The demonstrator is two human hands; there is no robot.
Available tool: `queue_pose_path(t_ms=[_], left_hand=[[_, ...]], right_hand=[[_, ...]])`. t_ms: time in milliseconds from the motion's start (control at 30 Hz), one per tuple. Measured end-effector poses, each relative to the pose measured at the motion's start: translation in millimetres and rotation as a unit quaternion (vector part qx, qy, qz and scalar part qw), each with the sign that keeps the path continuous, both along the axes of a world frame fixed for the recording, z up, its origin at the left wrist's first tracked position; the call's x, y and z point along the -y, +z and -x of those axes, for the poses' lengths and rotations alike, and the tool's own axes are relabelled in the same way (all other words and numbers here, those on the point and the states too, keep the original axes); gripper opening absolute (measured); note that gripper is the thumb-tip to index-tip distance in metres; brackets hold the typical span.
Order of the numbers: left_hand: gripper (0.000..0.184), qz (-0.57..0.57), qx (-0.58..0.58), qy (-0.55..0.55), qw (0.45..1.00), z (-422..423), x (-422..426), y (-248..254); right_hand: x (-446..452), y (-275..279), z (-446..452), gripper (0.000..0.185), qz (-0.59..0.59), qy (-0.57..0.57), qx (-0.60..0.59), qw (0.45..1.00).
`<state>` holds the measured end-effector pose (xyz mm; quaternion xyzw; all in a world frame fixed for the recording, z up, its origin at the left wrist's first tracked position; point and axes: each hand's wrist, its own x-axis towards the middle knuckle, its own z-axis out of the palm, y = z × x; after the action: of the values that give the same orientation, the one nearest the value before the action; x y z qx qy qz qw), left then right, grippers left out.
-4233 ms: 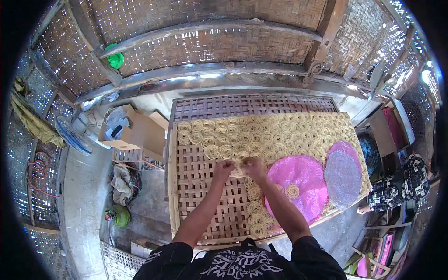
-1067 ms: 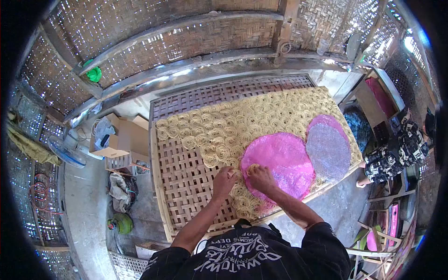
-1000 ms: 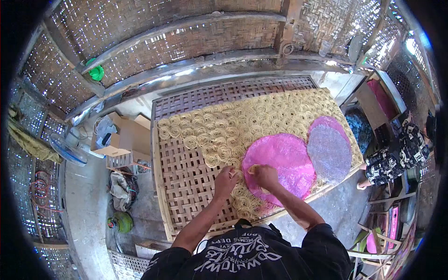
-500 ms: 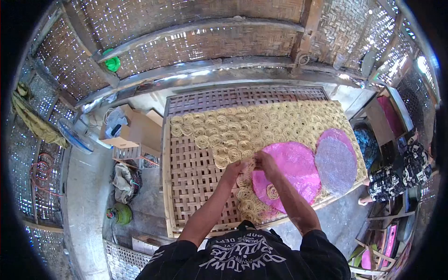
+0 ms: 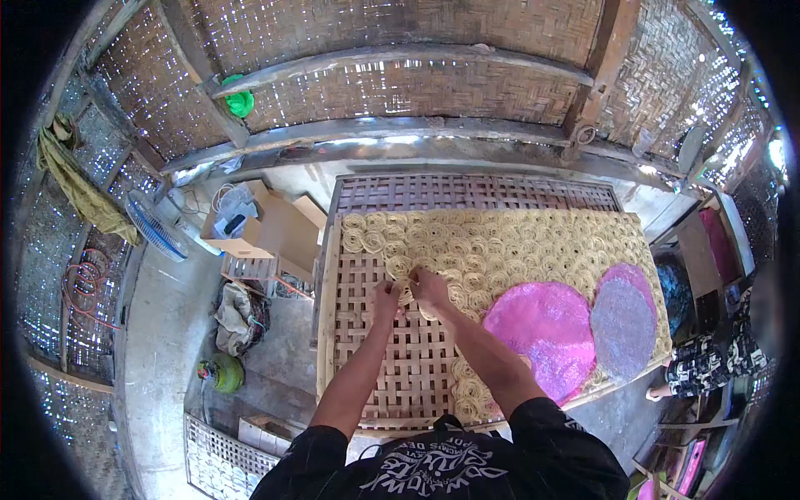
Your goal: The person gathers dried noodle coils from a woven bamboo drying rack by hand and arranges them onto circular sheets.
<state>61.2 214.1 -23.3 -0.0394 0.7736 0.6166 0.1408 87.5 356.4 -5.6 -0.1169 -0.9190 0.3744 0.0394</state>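
Between both hands is a noodle nest [image 5: 406,296], a pale yellow coil of thin strands, partly hidden by the fingers. My left hand [image 5: 386,302] pinches its left side and my right hand [image 5: 428,289] grips its right side. They are over the bare weave of the bamboo rack [image 5: 367,342], at the edge of the laid nests. Rows of similar noodle nests [image 5: 517,242] cover the rack's back and right. A round pink sheet [image 5: 542,333] lies to the right of my right forearm, with a greyish round sheet [image 5: 623,329] farther right.
At left stand an open cardboard box [image 5: 287,233], a blue fan [image 5: 156,227] and a green gas cylinder [image 5: 223,375]. Another person in patterned clothes [image 5: 708,367] is at the right edge. A woven bamboo wall with wooden beams [image 5: 375,133] rises behind the rack.
Both hands have moved left and away from me, from beside the pink sheet to the bare weave near the upper rows. The view has shifted, so the rack sits lower and farther right.
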Motion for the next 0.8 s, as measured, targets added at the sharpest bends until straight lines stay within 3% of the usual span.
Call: queue_pose_path(t_ms=[133, 233, 300, 433, 500, 533, 633, 700, 800], left_hand=[[0.020, 0.175, -0.183, -0.025, 0.967, 49.9, -3.2, -122.7], [0.022, 0.330, -0.166, -0.033, 0.929, 21.3, -10.0, -18.5], [0.026, 0.333, -0.164, -0.036, 0.928, 19.8, -12.4, -9.5], [0.034, 0.317, -0.181, -0.034, 0.930, 18.6, -6.6, -9.7], [0.034, 0.273, -0.251, 0.001, 0.929, 34.8, -0.9, -81.8], [0.034, 0.250, -0.286, 0.016, 0.925, 43.8, -0.7, -122.1], [0.035, 0.214, -0.199, 0.016, 0.956, 7.7, 4.9, -19.4], [0.035, 0.193, -0.167, 0.008, 0.967, -15.1, 2.3, 16.3], [0.033, 0.165, -0.200, -0.024, 0.965, -36.2, -1.2, 3.5]], right_hand=[[4.6, -10.9, 23.0, 0.021, -0.073, -0.005, 0.039, 0.997], [6.0, -8.8, 22.9, 0.024, -0.115, -0.001, 0.044, 0.992], [7.1, -7.6, 21.2, 0.028, -0.138, -0.010, 0.016, 0.990], [7.5, 1.6, 5.6, 0.039, -0.060, -0.073, -0.004, 0.996], [2.1, -6.9, -12.2, 0.045, -0.010, -0.115, -0.052, 0.992], [5.1, 1.6, -29.3, 0.042, -0.042, -0.170, -0.071, 0.982], [-16.6, 14.6, -109.7, 0.034, 0.081, -0.195, -0.064, 0.975], [-33.7, 34.6, -167.8, 0.024, 0.039, -0.247, -0.018, 0.968], [-70.7, 19.7, -255.8, 0.021, -0.057, -0.266, 0.027, 0.962]])
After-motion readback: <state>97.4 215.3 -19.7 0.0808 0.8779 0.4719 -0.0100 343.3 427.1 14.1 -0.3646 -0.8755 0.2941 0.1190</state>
